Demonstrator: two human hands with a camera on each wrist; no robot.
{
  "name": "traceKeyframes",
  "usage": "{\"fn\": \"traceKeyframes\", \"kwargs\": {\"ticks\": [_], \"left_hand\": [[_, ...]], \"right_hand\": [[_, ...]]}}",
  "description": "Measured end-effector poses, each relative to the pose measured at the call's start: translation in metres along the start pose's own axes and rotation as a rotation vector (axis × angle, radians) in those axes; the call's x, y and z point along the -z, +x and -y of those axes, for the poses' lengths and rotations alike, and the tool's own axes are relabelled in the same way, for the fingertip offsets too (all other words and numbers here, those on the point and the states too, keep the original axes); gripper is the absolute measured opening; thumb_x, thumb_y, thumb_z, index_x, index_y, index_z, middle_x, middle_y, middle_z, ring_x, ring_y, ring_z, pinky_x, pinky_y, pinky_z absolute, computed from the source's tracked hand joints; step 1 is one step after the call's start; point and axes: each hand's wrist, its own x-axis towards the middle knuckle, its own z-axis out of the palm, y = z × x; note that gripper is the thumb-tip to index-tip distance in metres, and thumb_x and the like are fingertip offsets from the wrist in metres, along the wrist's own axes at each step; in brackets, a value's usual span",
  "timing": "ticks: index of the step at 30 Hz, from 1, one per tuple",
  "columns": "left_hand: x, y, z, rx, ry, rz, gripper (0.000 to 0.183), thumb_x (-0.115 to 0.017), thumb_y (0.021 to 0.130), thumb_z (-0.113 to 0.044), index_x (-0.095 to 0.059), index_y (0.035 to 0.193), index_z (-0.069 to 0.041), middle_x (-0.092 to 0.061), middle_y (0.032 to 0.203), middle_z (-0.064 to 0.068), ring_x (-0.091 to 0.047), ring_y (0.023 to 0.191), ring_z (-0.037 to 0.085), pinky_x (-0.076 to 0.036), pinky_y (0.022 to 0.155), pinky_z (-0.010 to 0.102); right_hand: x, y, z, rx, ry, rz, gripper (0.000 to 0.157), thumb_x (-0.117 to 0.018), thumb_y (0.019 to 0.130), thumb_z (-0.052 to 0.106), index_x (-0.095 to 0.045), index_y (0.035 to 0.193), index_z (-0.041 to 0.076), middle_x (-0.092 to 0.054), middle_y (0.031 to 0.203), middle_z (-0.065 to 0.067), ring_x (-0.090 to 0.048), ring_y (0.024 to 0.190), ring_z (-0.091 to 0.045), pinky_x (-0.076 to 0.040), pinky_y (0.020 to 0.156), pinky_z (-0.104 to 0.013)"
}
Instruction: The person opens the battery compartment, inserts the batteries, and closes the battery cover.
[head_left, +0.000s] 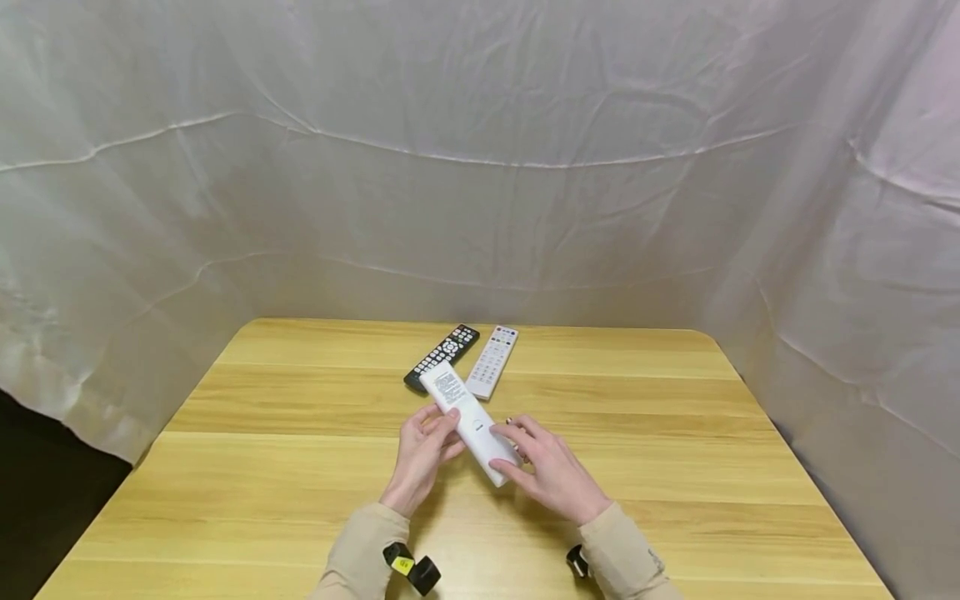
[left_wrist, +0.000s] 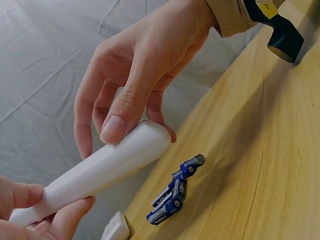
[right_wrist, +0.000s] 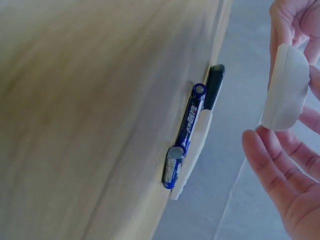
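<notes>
A white remote control [head_left: 465, 421] is held above the table with its printed back facing up. My left hand [head_left: 420, 454] grips it along the left side, thumb on the back. At the remote's near end, my right hand [head_left: 555, 475] touches the back with thumb and index finger. In the right wrist view, the other fingers [right_wrist: 295, 172] of that hand extend beside the remote, whose end faces the camera. The left wrist view shows the right thumb pressing on the remote near that end. Beneath, several blue batteries [left_wrist: 175, 192] lie on the table.
A black remote control [head_left: 450, 346] and a second white remote control [head_left: 492, 360] lie buttons-up farther back on the wooden table [head_left: 637, 392]. Pale cloth [head_left: 480, 208] hangs behind the table and along its sides.
</notes>
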Motion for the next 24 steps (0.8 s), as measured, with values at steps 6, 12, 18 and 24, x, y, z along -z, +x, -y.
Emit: {"fn": "traceKeyframes", "kwargs": {"ticks": [6, 12, 18, 24], "left_hand": [[0.000, 0.000, 0.000, -0.001, -0.026, 0.010, 0.044, -0.057, 0.101, -0.007, -0.042, 0.138, 0.011, -0.070, 0.117, 0.027, -0.074, 0.084, 0.013, -0.066, 0.082, 0.028], [-0.001, 0.001, 0.001, -0.017, -0.028, 0.016, 0.041, -0.056, 0.101, -0.005, -0.044, 0.136, 0.012, -0.068, 0.119, 0.031, -0.075, 0.084, 0.014, -0.066, 0.080, 0.027], [0.000, 0.001, 0.001, -0.016, -0.036, 0.015, 0.041, -0.056, 0.101, -0.006, -0.044, 0.136, 0.012, -0.070, 0.117, 0.029, -0.075, 0.084, 0.013, -0.066, 0.081, 0.027], [-0.001, 0.001, 0.001, -0.016, -0.029, 0.015, 0.041, -0.057, 0.101, -0.006, -0.045, 0.135, 0.012, -0.068, 0.119, 0.031, -0.075, 0.085, 0.014, -0.065, 0.081, 0.027]], "right_hand": [[0.000, 0.002, 0.004, -0.008, -0.045, 0.010, 0.048, -0.075, 0.090, 0.029, -0.063, 0.132, 0.011, -0.065, 0.119, -0.007, -0.066, 0.083, -0.013, -0.058, 0.066, -0.015], [-0.001, 0.006, 0.008, 0.022, -0.104, -0.021, 0.045, -0.076, 0.089, 0.030, -0.066, 0.129, 0.012, -0.065, 0.114, -0.006, -0.064, 0.079, -0.011, -0.051, 0.064, -0.012], [-0.002, 0.012, 0.012, 0.032, -0.159, -0.043, 0.041, -0.078, 0.088, 0.030, -0.068, 0.124, 0.012, -0.064, 0.108, -0.004, -0.060, 0.078, -0.010, -0.047, 0.061, -0.011], [-0.001, 0.021, 0.019, 0.010, -0.199, -0.027, 0.039, -0.079, 0.086, 0.031, -0.069, 0.118, 0.012, -0.063, 0.101, -0.002, -0.054, 0.073, -0.006, -0.044, 0.057, -0.011]]}}
